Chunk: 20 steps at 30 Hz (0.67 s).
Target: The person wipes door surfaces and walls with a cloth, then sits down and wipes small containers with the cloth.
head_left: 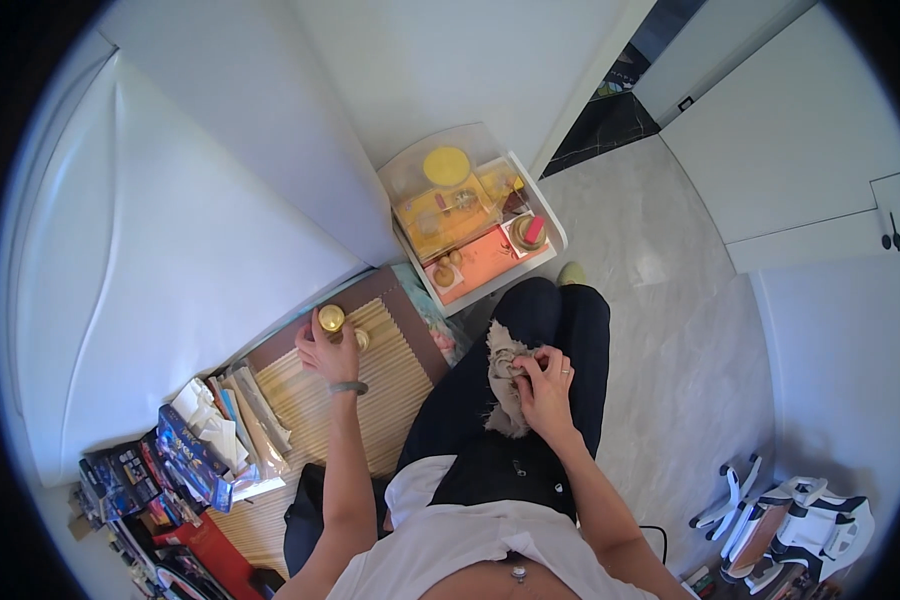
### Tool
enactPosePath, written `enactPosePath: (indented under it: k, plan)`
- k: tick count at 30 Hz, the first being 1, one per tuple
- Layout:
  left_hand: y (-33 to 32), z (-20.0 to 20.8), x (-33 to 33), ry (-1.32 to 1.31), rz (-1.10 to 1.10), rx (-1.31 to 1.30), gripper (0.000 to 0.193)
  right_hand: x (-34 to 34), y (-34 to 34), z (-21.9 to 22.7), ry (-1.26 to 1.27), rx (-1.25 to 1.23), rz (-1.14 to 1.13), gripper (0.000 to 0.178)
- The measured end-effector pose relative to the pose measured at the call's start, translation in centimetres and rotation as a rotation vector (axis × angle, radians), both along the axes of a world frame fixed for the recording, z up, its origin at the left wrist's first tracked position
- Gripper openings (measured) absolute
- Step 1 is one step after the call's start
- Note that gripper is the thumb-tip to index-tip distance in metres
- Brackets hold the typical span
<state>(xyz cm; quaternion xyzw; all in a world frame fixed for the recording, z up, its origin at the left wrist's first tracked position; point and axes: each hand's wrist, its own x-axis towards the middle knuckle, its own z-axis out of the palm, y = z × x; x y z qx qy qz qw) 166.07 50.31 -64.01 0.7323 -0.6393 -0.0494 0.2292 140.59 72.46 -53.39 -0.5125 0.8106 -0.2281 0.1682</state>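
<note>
My left hand [327,350] is out over a ribbed bamboo-like mat [395,400], its fingers closed around a small, shiny gold piece with a round top [331,318]. A second small round gold piece [362,340] lies right beside that hand, partly hidden by it. On my lap, my right hand [547,388] grips a crumpled, frayed beige rag [508,380], thumb and fingers pinching its upper part. The two hands are well apart.
Ahead stands a white-rimmed bin [562,232] with a clear lid [410,155], holding yellow and orange boxes and small gold pieces. Books and boxes [192,455] are piled at left beside a white wall. At lower right is a white folded chair-like item [805,535] on grey floor.
</note>
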Motion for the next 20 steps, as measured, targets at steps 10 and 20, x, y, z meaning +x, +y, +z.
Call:
enactPosePath:
  k: [10,20]
  plan:
    - [1.1,6.2,-6.2,0.364,-0.213,-0.172,0.046,-3.7,-8.9,2.1,-0.511,-0.444,-0.381,0.023]
    - [-2.0,10.1,-17.5,0.814,-0.278,-0.002,0.047,-10.2,-26.1,8.1,-0.158,-0.445,-0.165,0.040]
